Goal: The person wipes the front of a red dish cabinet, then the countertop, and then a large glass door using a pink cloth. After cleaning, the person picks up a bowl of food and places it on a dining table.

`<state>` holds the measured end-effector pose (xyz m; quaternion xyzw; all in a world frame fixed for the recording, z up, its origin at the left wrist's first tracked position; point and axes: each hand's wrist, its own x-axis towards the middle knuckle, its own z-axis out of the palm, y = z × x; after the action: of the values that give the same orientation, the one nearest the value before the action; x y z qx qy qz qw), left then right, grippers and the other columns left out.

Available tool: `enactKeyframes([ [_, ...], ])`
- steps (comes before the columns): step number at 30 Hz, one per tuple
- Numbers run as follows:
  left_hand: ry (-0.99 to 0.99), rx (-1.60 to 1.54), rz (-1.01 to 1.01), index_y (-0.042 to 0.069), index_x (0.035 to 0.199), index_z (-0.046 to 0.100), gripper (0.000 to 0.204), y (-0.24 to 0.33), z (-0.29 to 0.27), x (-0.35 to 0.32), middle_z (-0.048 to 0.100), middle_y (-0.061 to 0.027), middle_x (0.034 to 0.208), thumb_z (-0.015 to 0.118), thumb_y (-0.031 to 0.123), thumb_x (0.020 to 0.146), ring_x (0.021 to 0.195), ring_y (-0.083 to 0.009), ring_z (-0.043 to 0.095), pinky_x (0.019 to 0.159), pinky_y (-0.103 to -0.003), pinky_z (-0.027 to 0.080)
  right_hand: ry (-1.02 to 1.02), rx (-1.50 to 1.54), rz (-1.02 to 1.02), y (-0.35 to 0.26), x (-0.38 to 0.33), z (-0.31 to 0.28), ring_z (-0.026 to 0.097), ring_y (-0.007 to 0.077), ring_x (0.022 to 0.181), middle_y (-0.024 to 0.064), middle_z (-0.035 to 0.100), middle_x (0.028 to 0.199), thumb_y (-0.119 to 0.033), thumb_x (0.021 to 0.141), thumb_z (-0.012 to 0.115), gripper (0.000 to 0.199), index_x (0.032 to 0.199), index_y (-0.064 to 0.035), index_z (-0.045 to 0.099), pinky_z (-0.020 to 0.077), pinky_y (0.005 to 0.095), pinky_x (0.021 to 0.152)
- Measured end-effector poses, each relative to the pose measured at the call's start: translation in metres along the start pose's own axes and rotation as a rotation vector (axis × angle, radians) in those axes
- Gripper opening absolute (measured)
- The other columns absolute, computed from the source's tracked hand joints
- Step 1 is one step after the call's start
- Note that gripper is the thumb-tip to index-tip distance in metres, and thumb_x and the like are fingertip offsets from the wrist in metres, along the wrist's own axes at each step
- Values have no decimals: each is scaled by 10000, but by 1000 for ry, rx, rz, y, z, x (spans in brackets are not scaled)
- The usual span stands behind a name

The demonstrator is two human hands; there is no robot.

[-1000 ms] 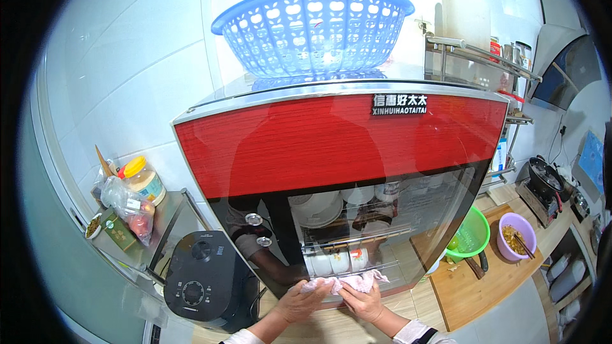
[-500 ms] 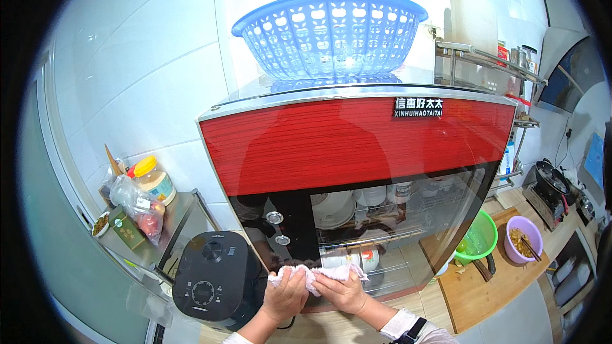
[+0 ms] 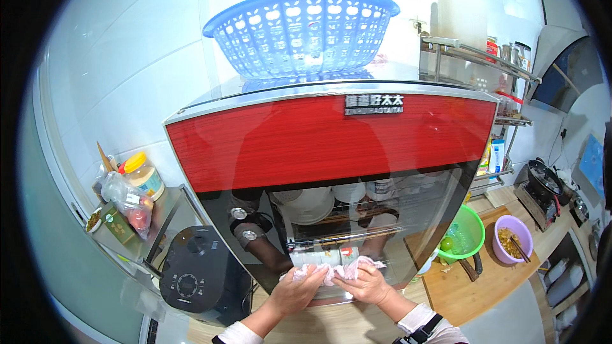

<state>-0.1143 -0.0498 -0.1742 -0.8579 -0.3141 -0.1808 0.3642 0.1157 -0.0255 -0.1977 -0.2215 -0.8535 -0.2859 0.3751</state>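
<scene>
1. Pale pink, crumpled fabric cloth (image 3: 348, 270): clamped in left hand (image 3: 299, 289) and right hand (image 3: 368, 285), close together, apparently to keep it stretched between; located before the lower front of the red, glass-fronted cabinet (image 3: 319, 143), contact unclear.
2. Left of the cabinet, black, rounded box-shaped appliance (image 3: 194, 264), perhaps set aside for access.
3. Atop the cabinet, round, blue, perforated plastic basket (image 3: 303, 37).

A head-worn fisheye looks down at nearby hands (image 3: 298, 290), edges seemingly warped.

Black appliance (image 3: 203, 274) standing at left.
Purple bowl (image 3: 519, 223) resting on wooden board (image 3: 472, 296), green basin (image 3: 475, 236) standing beside it; black pan (image 3: 543, 178) sitting on stove (image 3: 540, 209).
</scene>
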Motion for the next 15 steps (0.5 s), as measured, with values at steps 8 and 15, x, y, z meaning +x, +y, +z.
enactKeyframes([
  [8,177,-37,6,79,1183,586,412,6,-22,108,534,-2,1272,558,217,796,1185,-130,493,1022,-399,271,145,-185,37,71,11,-70,518,91,936,-91,604,1101,-239,665,603,307,959,-217,688,379,331,875],
  [15,316,37,-92,94,1240,557,460,7,-47,179,473,-28,1334,551,232,801,1246,-138,436,1101,-451,143,308,-252,143,119,36,-119,525,172,1000,-20,587,1094,-177,711,694,256,964,-203,664,346,385,921],
])
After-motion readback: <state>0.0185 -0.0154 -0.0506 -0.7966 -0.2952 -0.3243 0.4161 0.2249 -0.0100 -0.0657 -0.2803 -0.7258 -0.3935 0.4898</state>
